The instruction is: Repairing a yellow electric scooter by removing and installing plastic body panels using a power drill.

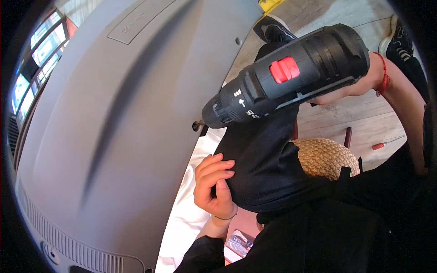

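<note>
A black cordless drill (pixel 318 57) with a red switch on top is in my right hand (pixel 343 93), which wraps round its handle behind the drill body; most of those fingers are hidden. The drill's nose points left, and its bit reaches a dark screw hole (pixel 196 126) at the edge of a large grey plastic cover (pixel 136 150). Whether a screw sits in the hole, I cannot tell. Below the drill, my left hand (pixel 215 186) rests against my black-clothed leg with its fingers loosely bent and apart, holding nothing. It is close to the cover's edge.
Another hole (pixel 238 41) is higher up the cover's edge, near a yellow piece (pixel 269 5). White cloth (pixel 184 218) lies beneath the cover. At the right are a woven seat (pixel 325 157), a red-handled screwdriver (pixel 378 146) on the floor and a black shoe (pixel 400 45).
</note>
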{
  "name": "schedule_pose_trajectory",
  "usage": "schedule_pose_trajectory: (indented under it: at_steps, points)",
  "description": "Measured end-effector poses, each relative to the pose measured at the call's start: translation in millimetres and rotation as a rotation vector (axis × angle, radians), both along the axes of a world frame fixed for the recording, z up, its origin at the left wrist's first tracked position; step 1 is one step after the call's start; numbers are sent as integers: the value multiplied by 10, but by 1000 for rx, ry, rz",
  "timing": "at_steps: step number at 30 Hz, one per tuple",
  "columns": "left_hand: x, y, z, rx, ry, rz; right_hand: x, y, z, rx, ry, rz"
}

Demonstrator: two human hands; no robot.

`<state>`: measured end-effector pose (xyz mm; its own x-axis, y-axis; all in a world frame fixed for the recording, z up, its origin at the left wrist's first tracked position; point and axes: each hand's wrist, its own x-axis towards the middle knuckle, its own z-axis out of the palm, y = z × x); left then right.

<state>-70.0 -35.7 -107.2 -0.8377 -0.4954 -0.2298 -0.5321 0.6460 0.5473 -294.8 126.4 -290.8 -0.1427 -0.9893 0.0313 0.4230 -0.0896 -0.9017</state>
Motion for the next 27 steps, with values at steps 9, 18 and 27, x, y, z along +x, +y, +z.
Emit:
schedule_pose_trajectory:
  at_steps: [9, 18, 27]
  points:
    - [20, -4, -19, 1, 0, -5, 60, 18, -21, -86, 132, -136]
    - [26, 15, 24, -6, -5, 6, 105, 19, -71, -89, 190, -127]
    - [24, 11, 17, -9, -14, 15, 130, 18, -106, -81, 255, -112]
